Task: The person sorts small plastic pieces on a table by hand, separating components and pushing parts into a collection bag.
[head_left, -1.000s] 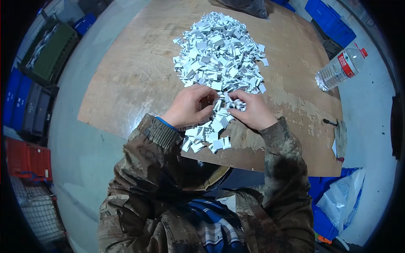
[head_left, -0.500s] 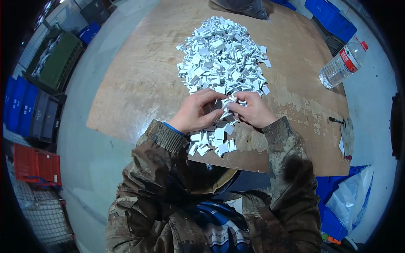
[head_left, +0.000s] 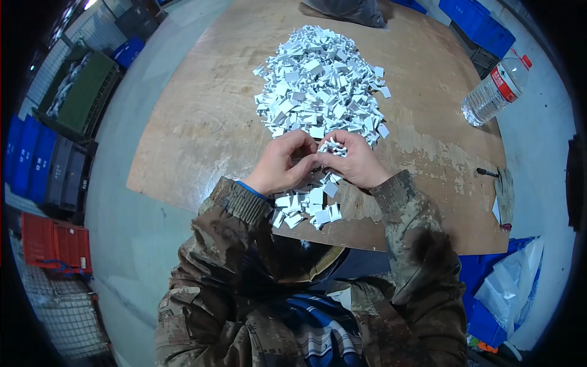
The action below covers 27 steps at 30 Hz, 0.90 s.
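Observation:
A big heap of small white plastic pieces (head_left: 318, 79), flat with thin stems, spreads over the wooden table (head_left: 195, 116). Just in front of it, my hands meet. Several white pieces (head_left: 332, 147) sit in the curled fingers of my right hand (head_left: 358, 160), which is closed around them. My left hand (head_left: 282, 162) is closed too, thumb and fingertips brought together beside the right thumb. What its fingertips hold is too small to make out. A smaller group of white pieces (head_left: 306, 205) lies under and in front of my hands, near the table's front edge.
A water bottle with a red cap (head_left: 496, 90) stands at the table's right side. Behind the heap rests a dark bag (head_left: 345, 9). A black-handled tool (head_left: 487, 172) lies at the right edge. Blue crates (head_left: 480, 27) and a red crate (head_left: 56, 243) stand around the table.
The fingertips of my left hand have drawn closer together, near my right thumb. White pieces that spanned both hands now sit gathered in my right hand.

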Tool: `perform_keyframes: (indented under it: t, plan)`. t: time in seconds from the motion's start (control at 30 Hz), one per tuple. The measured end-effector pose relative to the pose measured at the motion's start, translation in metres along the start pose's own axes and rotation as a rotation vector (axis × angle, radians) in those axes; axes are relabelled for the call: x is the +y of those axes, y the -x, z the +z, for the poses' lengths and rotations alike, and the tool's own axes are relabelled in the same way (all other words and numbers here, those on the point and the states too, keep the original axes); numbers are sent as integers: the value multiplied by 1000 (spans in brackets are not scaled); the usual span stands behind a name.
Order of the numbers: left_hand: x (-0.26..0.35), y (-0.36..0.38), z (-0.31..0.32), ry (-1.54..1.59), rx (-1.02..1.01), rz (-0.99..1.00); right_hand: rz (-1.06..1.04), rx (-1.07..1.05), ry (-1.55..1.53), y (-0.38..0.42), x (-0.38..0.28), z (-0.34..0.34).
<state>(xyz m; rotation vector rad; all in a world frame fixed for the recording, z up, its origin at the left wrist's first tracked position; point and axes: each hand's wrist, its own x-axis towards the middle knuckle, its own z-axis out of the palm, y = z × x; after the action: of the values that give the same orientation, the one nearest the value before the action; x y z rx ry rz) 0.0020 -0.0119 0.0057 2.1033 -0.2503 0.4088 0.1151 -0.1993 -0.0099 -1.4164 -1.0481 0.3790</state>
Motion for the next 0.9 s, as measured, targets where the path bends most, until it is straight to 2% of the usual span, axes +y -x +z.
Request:
perform_keyframes:
  t: [0.1,0.13,0.27,0.33,0.37,0.43,0.47,0.6,0.63,0.77,0.8,0.9]
  plan:
    - [1,2,-2,110,-23,-135,332,-12,-349,0,-20,2]
    - [2,2,-2,108,-25,-136,332,-10,-352,-1,-24,0]
    - [7,0,-2,16,6,-175,540,-10,-538,-1,-33,-13]
    - [4,1,-5,9,-9,-161,454,164,-711,-3,-25,-21]
    - [2,2,-7,5,-11,-144,453,169,-714,-4,-24,-30]
    - [0,3,-8,2,-14,-108,315,122,-1024,-2,-29,-52]
    - [0,1,-7,5,-19,-105,314,128,-1022,1,-32,-59]
    - [1,-5,-5,-124,-40,243,418,211,-912,7,-44,-78]
    - [1,-6,-5,-124,-39,243,418,210,-911,11,-44,-83]
    - [2,-4,-10,-220,-147,328,393,43,635,25,-36,-99]
    - [1,-3,-11,-222,-145,325,391,39,633,25,-33,-97]
    - [-9,3,-10,-61,-232,91,350,55,795,26,-21,-86]
